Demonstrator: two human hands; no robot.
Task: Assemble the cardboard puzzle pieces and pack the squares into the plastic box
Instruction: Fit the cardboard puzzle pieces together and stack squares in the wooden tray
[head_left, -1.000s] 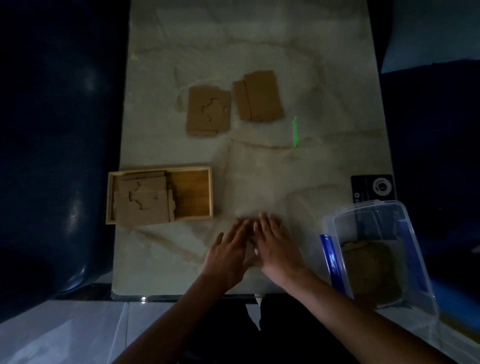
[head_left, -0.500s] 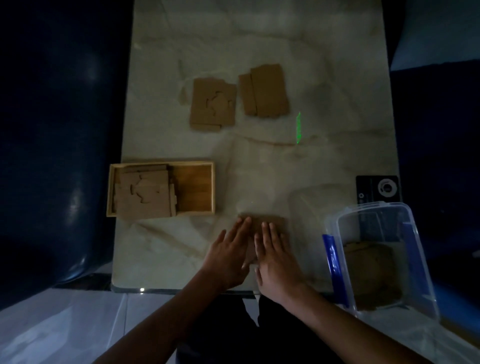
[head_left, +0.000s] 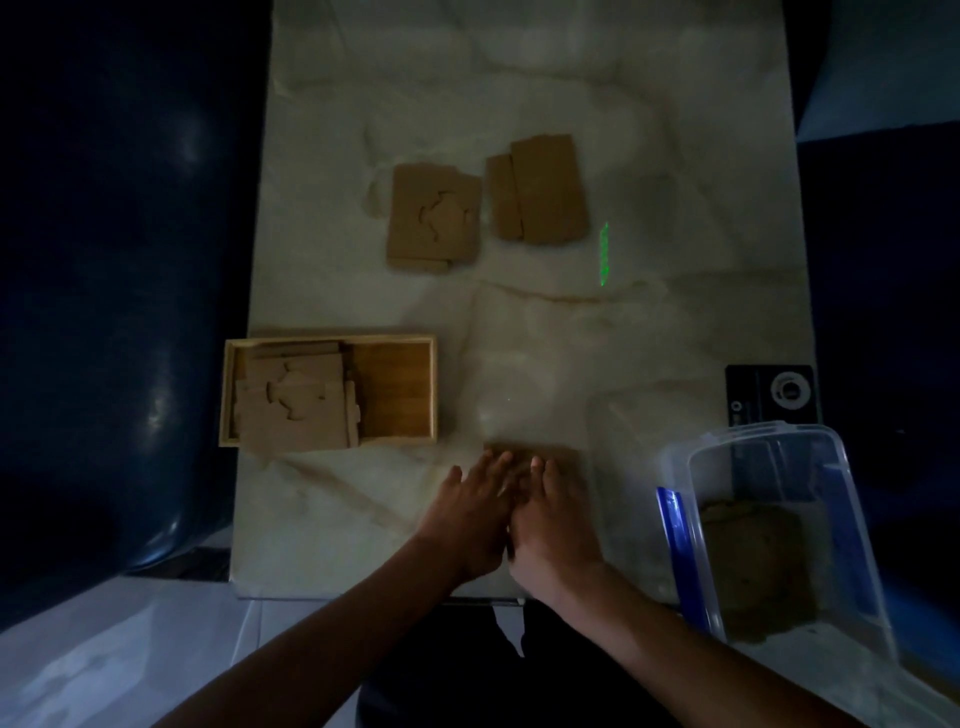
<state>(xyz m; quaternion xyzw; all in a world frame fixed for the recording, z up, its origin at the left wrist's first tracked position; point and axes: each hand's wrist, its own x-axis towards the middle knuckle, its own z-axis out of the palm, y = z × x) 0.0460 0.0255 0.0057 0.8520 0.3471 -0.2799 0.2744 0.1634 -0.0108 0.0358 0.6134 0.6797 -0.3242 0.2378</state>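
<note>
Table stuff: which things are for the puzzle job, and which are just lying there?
For the job:
- both hands, left hand and right hand, flat on a cardboard square
- pieces in the wooden tray
- two cardboard piles
- plastic box

Just lying there:
- black card
- green light streak

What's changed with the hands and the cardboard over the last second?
Both hands, left hand and right hand, stay flat on the cardboard square but have slid back toward the person, uncovering its far edge. Nothing gripped or released. The wooden tray, plastic box and far cardboard stacks are unchanged.
</note>
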